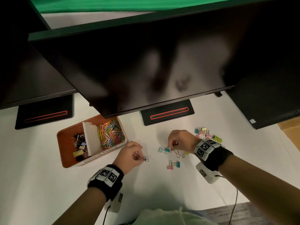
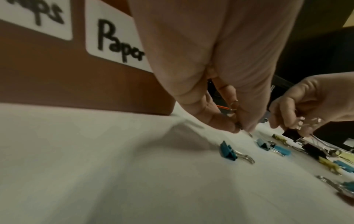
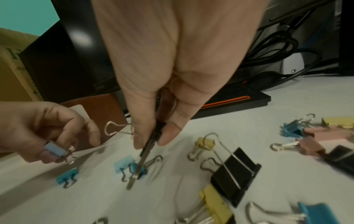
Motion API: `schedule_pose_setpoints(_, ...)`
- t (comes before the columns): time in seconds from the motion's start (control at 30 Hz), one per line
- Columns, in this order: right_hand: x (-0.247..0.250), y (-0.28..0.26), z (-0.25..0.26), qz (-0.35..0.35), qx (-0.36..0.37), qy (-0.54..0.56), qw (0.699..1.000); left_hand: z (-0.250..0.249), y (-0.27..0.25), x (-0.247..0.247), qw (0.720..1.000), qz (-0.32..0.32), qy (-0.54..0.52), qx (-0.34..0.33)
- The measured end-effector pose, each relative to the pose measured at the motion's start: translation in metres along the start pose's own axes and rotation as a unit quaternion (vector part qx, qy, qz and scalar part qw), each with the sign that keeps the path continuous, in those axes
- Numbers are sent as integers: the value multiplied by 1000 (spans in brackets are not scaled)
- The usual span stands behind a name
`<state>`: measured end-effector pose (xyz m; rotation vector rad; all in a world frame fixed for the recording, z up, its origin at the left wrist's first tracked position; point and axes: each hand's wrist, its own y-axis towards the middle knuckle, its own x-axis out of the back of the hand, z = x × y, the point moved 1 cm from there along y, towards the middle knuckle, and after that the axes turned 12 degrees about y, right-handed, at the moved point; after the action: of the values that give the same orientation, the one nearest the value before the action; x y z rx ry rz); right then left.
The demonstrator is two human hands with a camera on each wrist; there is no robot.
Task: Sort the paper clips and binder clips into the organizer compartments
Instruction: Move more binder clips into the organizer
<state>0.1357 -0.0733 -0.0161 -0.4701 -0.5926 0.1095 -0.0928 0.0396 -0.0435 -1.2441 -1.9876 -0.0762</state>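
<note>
- The left hand [image 1: 131,153] hovers low over the white bench [image 1: 40,184], just right of the organizer [image 1: 68,161]. Its fingers are curled, thumb and fingertips pinching a small pale-blue binder clip [image 3: 54,150] whose wire handles stick out toward the bench.
- The right hand [image 1: 180,140] points fingers-down near the middle of the bench, thumb and forefinger closed in a tight grip on a black binder clip [image 3: 159,130] — a wire handle loops out to one side.
- Under that hand lie two blue clips [image 1: 164,149], folded metal with thin wire handles; a pink-and-blue pair [image 1: 174,164] lies nearer the person, and a mixed pile [image 1: 206,133] of pink, blue and yellow ones sits behind the right wrist.
- The organizer is a brown, smooth-walled box with a white divider [image 1: 91,140]: dark binder clips [image 1: 80,145] in the left compartment, a tangle of bright paper clips [image 1: 110,133] in the right. A white label [image 2: 116,42] on its front reads "Paper".
</note>
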Motion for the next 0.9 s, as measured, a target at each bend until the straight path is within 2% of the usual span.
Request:
schedule_pose_setpoints(0.17, -16, 1, 0, 65, 1, -57, 996, 7, -12, -8, 994, 63, 85, -28)
schedule_pose_setpoints(0.4, -22, 13, 8, 40, -33, -85, 995, 17, -5, -19, 992, 17, 123, -32)
schedule_pose_setpoints(0.57, -30, 17, 13, 41, -40, -122, 991, 25, -7, -19, 993, 3, 116, -33)
schedule_pose_setpoints(0.7, -37, 18, 14, 23, -17, -174, 984, 30, -14, -16, 997, -11, 66, -37)
schedule_pose_setpoints(0.9, -39, 19, 14, 31, -4, -182, 983, 30, -27, -6, 999, -8, 4, -46)
